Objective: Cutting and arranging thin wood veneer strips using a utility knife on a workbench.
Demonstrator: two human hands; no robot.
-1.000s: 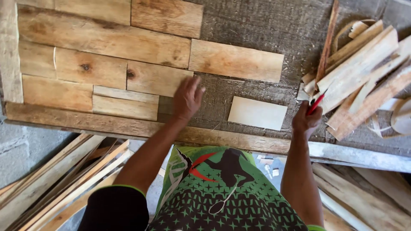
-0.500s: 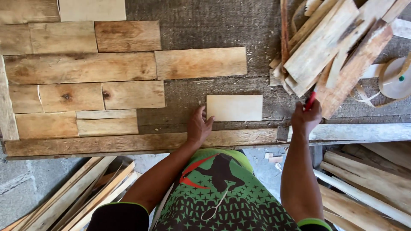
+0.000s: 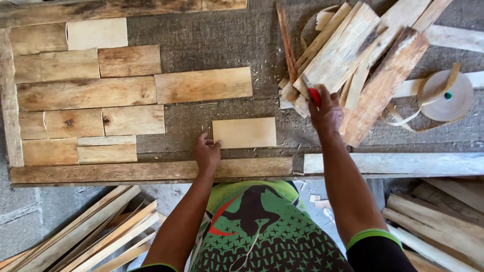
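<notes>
Rough grey surface (image 3: 212, 35) carries fitted boards; left hand (image 3: 206, 153) lies released, touching pale wood block (image 3: 244, 132), while right hand (image 3: 326, 112) grasps red-handled tool (image 3: 313, 94) by scrap pile (image 3: 353, 55).

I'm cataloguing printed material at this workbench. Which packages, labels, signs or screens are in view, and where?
None: no package, label, sign or screen shows.
Nearest to packaging: a roll of tan banding tape, round, with a small green core, at the bench's right edge beside the pile of wood offcuts.
</notes>
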